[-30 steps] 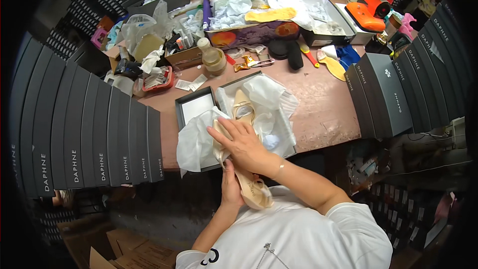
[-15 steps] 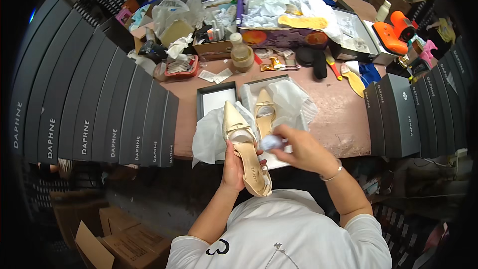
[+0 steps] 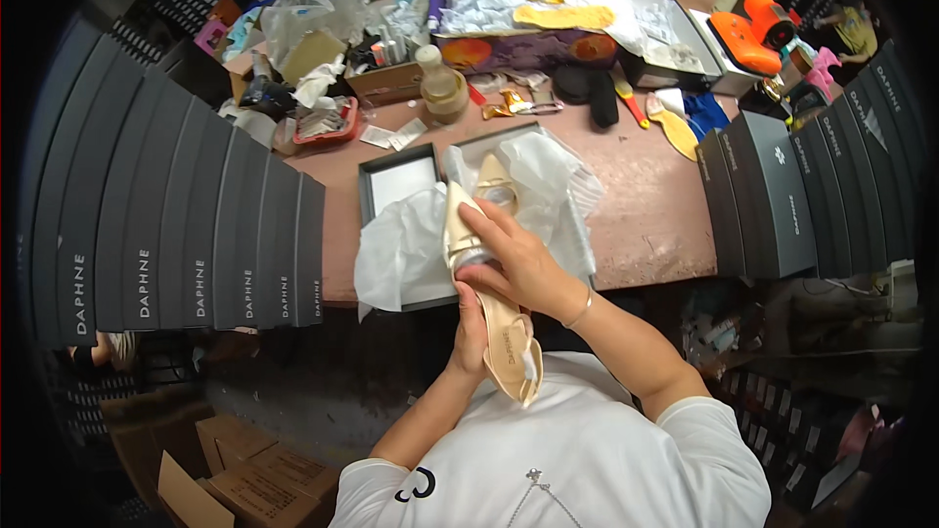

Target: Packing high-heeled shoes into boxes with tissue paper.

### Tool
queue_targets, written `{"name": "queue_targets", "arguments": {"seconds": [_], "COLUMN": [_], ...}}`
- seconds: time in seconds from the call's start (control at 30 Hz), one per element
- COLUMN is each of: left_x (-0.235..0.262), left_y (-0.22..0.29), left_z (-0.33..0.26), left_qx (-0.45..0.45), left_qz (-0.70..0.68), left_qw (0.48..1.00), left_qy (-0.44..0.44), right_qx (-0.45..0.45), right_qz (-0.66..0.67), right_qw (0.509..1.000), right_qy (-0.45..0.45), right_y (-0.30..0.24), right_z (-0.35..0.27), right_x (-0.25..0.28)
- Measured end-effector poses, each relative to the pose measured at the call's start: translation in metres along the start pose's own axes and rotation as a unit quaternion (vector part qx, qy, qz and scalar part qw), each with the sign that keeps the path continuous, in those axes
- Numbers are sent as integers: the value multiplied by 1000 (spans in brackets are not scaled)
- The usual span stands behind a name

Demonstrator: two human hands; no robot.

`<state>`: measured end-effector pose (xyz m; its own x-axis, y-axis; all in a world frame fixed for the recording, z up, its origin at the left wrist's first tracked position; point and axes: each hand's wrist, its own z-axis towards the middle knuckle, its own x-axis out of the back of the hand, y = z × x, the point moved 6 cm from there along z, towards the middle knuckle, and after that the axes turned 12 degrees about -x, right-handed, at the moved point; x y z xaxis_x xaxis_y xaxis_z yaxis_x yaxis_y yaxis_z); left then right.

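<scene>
A cream pointed slingback shoe (image 3: pixel 507 330) is held up in front of my chest, its toe pointing away from me. My left hand (image 3: pixel 470 337) is wrapped round the shoe's middle from the left side. My right hand (image 3: pixel 531 269) closes over the shoe's front, fingers on the upper and thumb at the opening, where pale stuffing shows. Whether the right hand also holds a wad is hidden. Beyond the toe, the matching shoe (image 3: pixel 495 172) lies in an open shoe box (image 3: pixel 469 149), partly covered by my right hand. White tissue paper (image 3: pixel 403 252) spills over the box.
Stacked dark shoe boxes flank me on the left (image 3: pixel 176 215) and right (image 3: pixel 773 196). Behind the open box stand a glue bottle (image 3: pixel 443 93), a red basket (image 3: pixel 333 127) and a paper-filled carton (image 3: pixel 533 51). An orange device (image 3: pixel 748 39) and a yellow-handled brush (image 3: pixel 631 103) are farther right.
My right hand has moved left from beside the shoe onto its front. The blurred pale wad it carried is no longer visible. My left hand keeps hold of the shoe.
</scene>
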<state>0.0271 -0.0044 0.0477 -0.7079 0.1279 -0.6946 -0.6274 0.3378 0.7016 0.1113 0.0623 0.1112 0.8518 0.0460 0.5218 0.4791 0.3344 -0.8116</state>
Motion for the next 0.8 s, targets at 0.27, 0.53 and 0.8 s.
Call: {"name": "queue_targets", "arguments": {"seconds": [0.27, 0.53, 0.8], "left_x": [13, -14, -10], "left_y": [47, 64, 13], "left_z": [36, 79, 117], "left_qx": [-148, -250, -204], "left_qz": [277, 743, 796], "left_qw": [949, 594, 365], "left_qy": [-11, -181, -438], "right_qx": [-15, -278, -151], "right_qz": [-80, -214, -325], "right_qw": [981, 924, 933], "right_qy": [177, 154, -25], "right_y": [25, 275, 194], "right_z": [-13, -94, -119], "right_x": [132, 149, 138]}}
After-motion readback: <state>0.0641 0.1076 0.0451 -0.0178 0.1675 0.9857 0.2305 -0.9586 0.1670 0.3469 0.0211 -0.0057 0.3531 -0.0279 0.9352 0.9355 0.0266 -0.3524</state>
